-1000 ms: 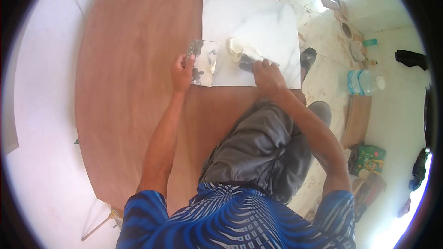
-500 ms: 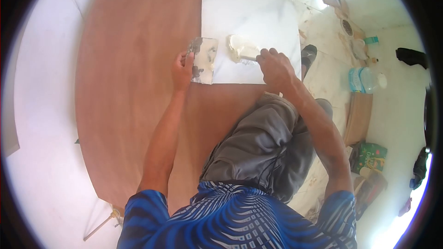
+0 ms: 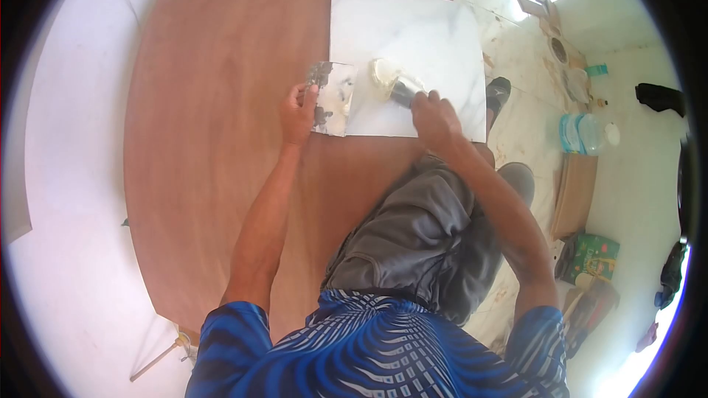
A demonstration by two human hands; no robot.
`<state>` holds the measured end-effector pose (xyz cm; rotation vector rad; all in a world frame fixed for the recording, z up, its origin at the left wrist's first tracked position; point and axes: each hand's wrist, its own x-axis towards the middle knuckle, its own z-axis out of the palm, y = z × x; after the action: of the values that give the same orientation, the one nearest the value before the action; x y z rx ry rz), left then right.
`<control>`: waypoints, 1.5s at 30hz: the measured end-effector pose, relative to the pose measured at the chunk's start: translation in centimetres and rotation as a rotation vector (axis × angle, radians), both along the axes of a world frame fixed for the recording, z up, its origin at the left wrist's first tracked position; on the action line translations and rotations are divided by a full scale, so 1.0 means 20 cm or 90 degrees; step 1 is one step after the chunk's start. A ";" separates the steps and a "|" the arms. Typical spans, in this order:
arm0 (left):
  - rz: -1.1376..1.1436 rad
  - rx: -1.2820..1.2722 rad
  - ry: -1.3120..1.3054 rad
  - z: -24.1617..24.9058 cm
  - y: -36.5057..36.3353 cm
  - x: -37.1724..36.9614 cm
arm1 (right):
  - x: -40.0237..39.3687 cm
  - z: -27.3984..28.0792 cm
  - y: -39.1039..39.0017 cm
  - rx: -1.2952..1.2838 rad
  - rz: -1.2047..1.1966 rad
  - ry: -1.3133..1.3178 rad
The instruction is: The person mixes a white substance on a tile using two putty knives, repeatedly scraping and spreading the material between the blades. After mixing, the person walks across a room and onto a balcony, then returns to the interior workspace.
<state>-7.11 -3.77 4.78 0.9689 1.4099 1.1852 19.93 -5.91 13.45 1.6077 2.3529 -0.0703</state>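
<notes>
My left hand (image 3: 299,114) pinches the left edge of a thin, flat plate (image 3: 336,99) smeared with pale paste and dark patches. The plate overlaps the left edge of a white marbled board (image 3: 442,44), which lies on a brown wooden surface (image 3: 214,103). My right hand (image 3: 438,118) is closed round a putty knife (image 3: 404,92); its dark blade points up and left. The blade touches a mound of cream paste (image 3: 384,72) on the board. The knife's handle is mostly hidden in my fingers.
To the right, on the tiled floor, are a large water bottle (image 3: 579,134), a green box (image 3: 596,256) and a wooden panel (image 3: 574,193). A shoe (image 3: 498,93) shows beside the board. A thin stick (image 3: 153,358) lies at the lower left.
The knife has turned, so its dark blade now shows, tilted against the paste. My right hand has rotated with it. The whole view has shifted slightly.
</notes>
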 end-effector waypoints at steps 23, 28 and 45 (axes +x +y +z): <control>0.020 0.038 0.065 -0.04 0.01 -0.02 | 0.08 0.04 -0.01 -0.045 0.065 0.091; -0.004 -0.006 0.045 0.05 -0.01 0.00 | 0.14 0.11 0.09 -0.003 -0.030 0.066; 0.019 0.019 0.030 0.02 -0.02 0.01 | 0.10 0.19 0.12 -0.016 0.052 0.101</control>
<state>-6.95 -4.17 5.15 1.0054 1.4521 1.2165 21.85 -3.55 17.26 1.5446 2.5229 -0.2182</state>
